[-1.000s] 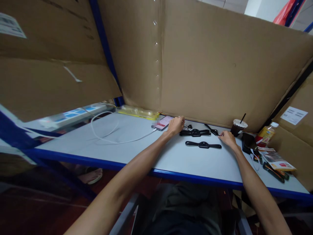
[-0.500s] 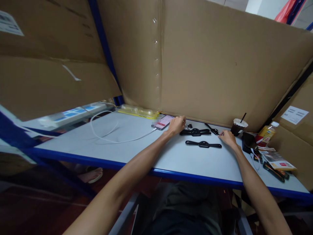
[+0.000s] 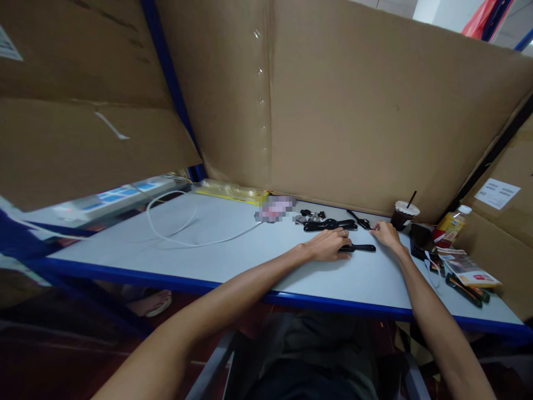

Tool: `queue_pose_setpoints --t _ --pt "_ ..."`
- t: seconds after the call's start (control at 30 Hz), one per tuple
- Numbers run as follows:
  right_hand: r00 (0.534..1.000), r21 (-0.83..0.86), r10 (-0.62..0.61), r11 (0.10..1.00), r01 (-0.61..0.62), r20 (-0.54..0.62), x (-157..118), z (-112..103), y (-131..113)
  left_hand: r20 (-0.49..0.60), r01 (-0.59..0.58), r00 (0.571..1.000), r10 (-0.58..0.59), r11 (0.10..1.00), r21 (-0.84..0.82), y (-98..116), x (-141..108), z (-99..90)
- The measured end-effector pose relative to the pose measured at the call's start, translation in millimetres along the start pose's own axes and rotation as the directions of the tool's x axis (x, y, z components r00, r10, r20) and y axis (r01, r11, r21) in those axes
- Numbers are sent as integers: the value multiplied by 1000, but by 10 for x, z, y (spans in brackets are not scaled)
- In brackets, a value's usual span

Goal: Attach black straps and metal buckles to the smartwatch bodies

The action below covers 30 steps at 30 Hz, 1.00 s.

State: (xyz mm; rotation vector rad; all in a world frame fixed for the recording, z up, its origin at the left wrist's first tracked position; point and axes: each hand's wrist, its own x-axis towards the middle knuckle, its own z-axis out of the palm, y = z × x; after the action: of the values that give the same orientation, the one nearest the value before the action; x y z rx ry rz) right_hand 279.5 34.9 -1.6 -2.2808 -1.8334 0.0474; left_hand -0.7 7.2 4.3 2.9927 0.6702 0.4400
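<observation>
My left hand (image 3: 331, 244) lies over the left half of a long black strap-like piece (image 3: 363, 248), its fingers curled onto it. Only the right end of that piece shows. Just behind, more black strap-like pieces (image 3: 330, 225) lie close together. My right hand (image 3: 387, 234) rests on the table with thumb and fingertips pinched together, and what they hold is too small to make out. Beside those fingertips is a slim black item (image 3: 363, 223) with a thicker end. Several small dark parts (image 3: 310, 215) lie behind the strap-like pieces.
A blurred-out phone (image 3: 275, 209) with a white cable (image 3: 216, 242) lies left of the parts. On the right stand a lidded drink cup (image 3: 405, 215) with a straw and a bottle (image 3: 453, 226), near a packet (image 3: 469, 266). Cardboard (image 3: 333, 111) walls the table's back.
My left hand has come from the small parts beside the phone, forward and right, onto the front black strap-like piece. My right hand stays nearly in place. The view has shifted slightly.
</observation>
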Motion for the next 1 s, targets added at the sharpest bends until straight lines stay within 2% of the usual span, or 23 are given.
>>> queue_pose_setpoints --t 0.17,0.33,0.53,0.77,1.0 --pt "998 34 -10 999 8 65 71 -29 115 -19 47 999 -48 999 -15 -106 -38 -56" --pt "988 38 -17 999 12 152 61 -98 174 9 74 997 -74 997 -10 -159 -63 -149" --pt "986 2 -26 1000 26 162 8 -130 138 57 151 987 -153 988 28 -284 -123 -216" --pt "989 -37 -24 999 30 149 -16 -142 122 47 271 961 -273 961 47 -473 -136 -173" --pt "989 4 -14 1000 13 146 -9 -125 109 -7 291 957 -291 955 48 -570 -124 -68"
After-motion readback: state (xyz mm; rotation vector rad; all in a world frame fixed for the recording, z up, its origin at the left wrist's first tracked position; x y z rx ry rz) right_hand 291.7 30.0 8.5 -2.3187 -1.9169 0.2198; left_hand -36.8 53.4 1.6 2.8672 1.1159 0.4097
